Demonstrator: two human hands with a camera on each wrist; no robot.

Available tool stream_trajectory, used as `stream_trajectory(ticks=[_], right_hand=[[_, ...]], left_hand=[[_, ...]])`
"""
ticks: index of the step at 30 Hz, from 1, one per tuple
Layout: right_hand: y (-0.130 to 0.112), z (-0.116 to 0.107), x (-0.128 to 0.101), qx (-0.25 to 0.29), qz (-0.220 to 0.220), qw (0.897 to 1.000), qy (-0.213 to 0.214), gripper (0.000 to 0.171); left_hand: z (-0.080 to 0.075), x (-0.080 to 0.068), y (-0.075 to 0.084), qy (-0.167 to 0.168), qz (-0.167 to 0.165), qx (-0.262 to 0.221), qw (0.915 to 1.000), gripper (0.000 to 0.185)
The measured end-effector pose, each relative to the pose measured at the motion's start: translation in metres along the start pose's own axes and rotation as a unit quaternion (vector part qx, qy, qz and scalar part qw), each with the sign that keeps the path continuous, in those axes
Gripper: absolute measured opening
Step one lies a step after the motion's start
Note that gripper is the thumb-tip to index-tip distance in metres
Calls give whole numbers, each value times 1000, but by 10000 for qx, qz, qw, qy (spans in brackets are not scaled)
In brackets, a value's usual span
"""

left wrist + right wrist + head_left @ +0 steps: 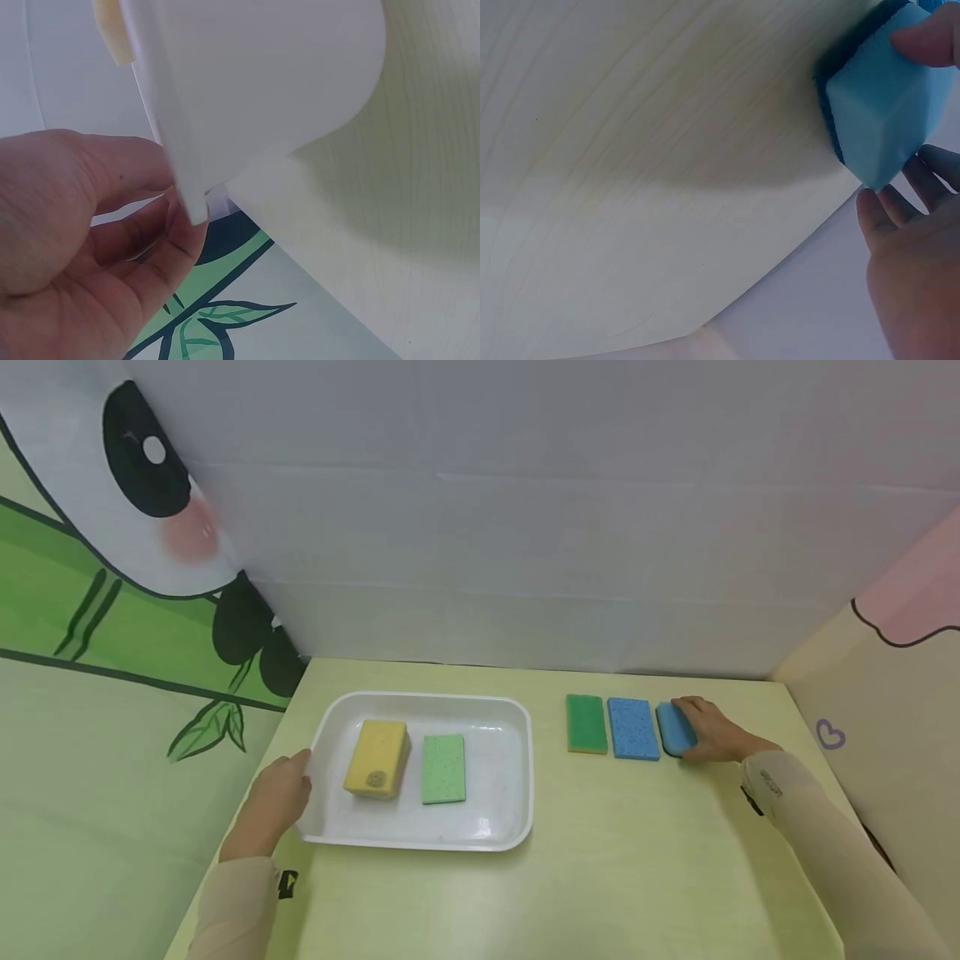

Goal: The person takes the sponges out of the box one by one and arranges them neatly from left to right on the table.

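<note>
My left hand (273, 800) pinches the left rim of a white tray (522, 777); in the left wrist view thumb and fingers (176, 247) meet at its edge. Inside the tray lie a thick yellow sponge (378, 752) with a dark round mark and a thin light green sponge (444, 768). On the right, my right hand (712, 732) holds a light blue sponge (881, 97) with a dark scouring layer, thumb on one side and fingers on the other. That sponge sits close over the table, just right of a flat speckled blue sponge (633, 728).
A green-topped sponge (587, 724) lies left of the speckled blue one, between it and the tray. The pale wooden table (600, 868) meets a grey wall (525, 560) at the back. Painted panels (97, 760) flank it on both sides.
</note>
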State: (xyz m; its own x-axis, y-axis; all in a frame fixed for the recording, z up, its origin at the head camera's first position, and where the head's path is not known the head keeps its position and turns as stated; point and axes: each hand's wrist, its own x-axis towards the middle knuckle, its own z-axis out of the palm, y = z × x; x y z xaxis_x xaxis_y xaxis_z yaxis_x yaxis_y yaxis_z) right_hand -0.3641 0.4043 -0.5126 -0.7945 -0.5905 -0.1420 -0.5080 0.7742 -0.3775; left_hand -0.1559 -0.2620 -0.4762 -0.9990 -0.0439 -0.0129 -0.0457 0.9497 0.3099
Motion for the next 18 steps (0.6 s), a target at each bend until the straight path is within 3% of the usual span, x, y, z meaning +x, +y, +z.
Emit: stream_trajectory(ticks=[3,18], right_hand=[[6,-6,10,81,-26,9999,-101,96],[16,-17,7,-150,37,9998,-113,98]], left_hand=[[2,3,5,52,-76,5,10000,41],[8,5,21,-9,-182,-61,9998,43]])
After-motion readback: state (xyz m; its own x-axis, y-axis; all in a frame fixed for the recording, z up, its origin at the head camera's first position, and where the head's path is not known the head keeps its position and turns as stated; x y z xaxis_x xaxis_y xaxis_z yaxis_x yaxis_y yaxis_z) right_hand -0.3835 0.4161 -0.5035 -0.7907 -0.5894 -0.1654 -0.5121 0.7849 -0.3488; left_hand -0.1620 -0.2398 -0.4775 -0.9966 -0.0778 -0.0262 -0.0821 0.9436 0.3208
